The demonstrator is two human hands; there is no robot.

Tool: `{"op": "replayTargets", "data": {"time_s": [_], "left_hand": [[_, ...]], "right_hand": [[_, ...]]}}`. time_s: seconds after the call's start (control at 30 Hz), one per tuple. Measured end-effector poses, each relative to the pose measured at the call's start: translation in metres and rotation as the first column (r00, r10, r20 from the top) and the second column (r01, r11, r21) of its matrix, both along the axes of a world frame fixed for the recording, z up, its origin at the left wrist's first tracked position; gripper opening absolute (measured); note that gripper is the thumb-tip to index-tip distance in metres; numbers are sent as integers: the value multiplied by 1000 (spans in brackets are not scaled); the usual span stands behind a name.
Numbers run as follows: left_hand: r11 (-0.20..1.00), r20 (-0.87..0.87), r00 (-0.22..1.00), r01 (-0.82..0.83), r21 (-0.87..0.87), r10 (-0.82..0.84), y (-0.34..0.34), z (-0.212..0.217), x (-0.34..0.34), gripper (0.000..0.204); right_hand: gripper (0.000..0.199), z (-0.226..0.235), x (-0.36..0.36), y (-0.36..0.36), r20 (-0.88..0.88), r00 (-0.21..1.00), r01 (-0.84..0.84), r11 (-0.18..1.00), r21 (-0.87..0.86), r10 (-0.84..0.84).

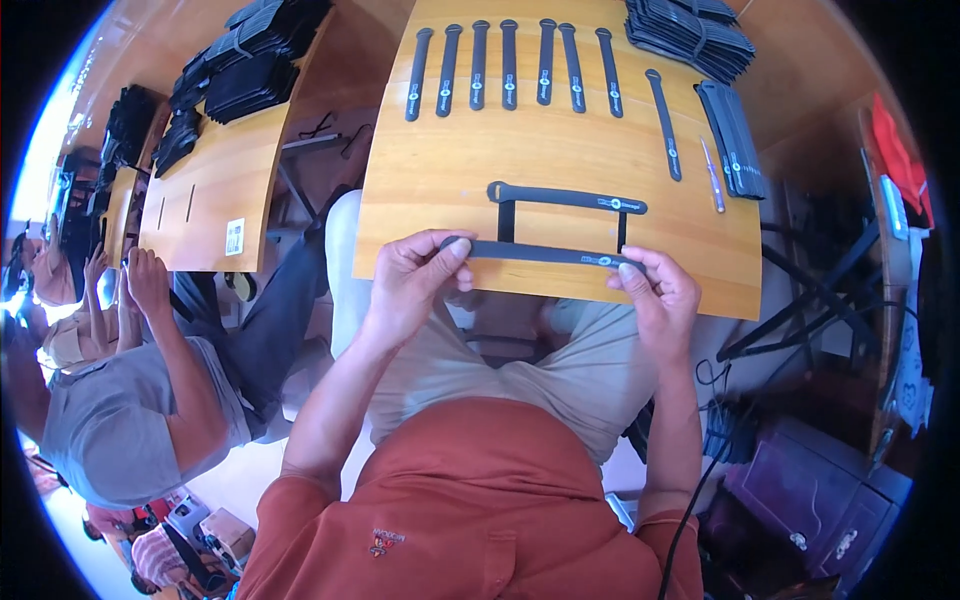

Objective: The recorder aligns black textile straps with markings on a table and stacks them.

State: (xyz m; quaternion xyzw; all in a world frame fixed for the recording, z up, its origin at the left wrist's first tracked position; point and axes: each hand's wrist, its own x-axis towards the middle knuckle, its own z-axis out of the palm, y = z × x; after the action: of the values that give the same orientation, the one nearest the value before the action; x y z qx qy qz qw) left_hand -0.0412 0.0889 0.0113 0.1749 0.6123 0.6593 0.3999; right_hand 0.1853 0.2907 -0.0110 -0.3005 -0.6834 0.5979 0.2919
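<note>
Both hands were on one black strap (545, 254), stretched level above the near edge of the wooden bench (440, 170). The left hand (412, 280) pinched its rounded end, grip tight; the right hand (655, 290) clamped the other end. A second strap (566, 197) lay just beyond, a row of straps (510, 65) farther back.

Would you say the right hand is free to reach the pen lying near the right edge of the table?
Probably not at once: the right hand pinches one end of a strap that the left hand holds too. The pen lies uncovered on the table, with bare wood between.
</note>
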Motion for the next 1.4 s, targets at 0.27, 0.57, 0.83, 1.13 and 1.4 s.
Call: {"op": "replayTargets", "data": {"time_s": [0.27,0.57,0.83,1.13,1.4], "left_hand": [[999,-97,995,17,-28,-19,29,-17,-22,20],[987,-203,978,12,-159,-45,56,-24,-36,17],[965,-235,968,25,-260,-89,69,-27,-45,13],[931,-217,974,-13,-366,-72,75,-20,-44,12],[916,-243,964,0,-402,-107,77,-16,-45,13]], "right_hand": [[19,-6,-6,34,10,999,35,999,27,-35],[17,-2,-21,55,65,997,33,980,198,-47],[18,-15,-28,63,206,957,196,979,62,-205],[14,-9,-31,66,241,952,154,975,158,-189],[12,-7,-32,68,252,950,101,947,306,-183]]}}
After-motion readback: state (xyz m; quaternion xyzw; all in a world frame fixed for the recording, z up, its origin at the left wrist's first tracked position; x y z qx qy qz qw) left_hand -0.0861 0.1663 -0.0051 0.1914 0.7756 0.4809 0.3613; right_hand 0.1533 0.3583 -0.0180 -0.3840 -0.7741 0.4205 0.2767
